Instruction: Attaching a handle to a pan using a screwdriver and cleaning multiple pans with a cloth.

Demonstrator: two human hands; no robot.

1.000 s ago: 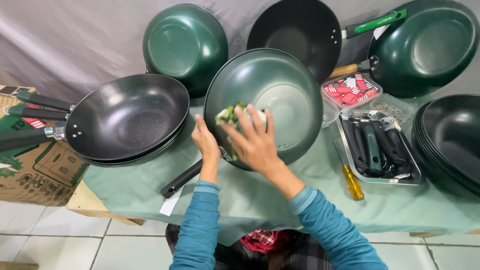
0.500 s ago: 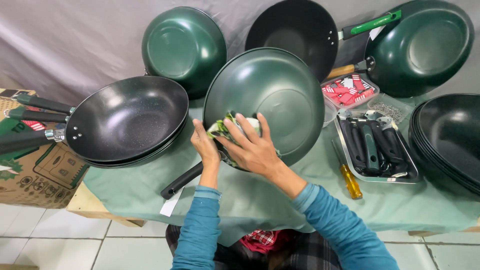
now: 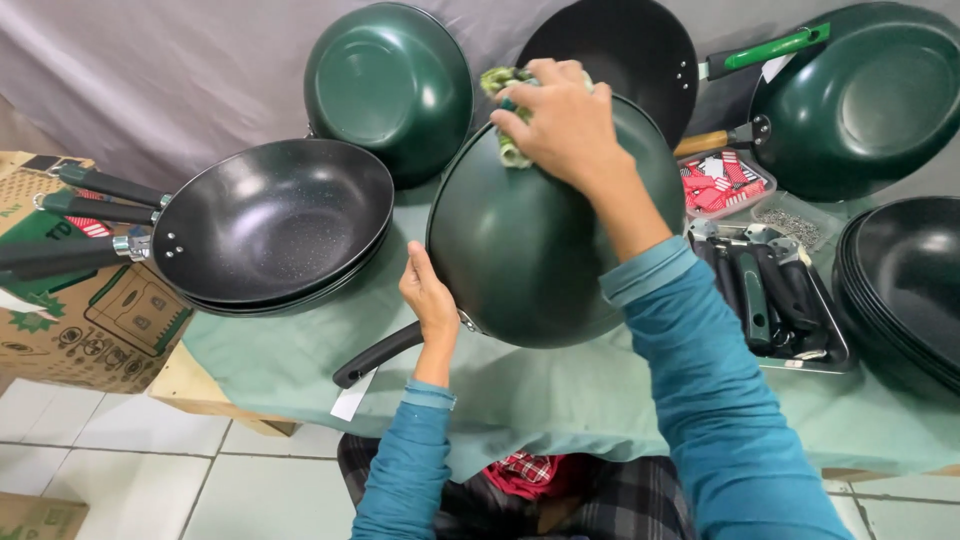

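our left hand (image 3: 432, 300) grips the near rim of the tilted green wok (image 3: 540, 250) by its handle; our right hand (image 3: 560, 125), closed on a cloth (image 3: 505, 85), presses its far edge

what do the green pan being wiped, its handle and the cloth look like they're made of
Green pan: looks like coated metal, with a smooth dark green satin finish and soft highlights across its domed underside.
Handle: probably black plastic, matte, though the view leaves it open.
Cloth: soft crumpled fabric, green and pale, bunched under the right hand. The left hand steadies the pan's rim.
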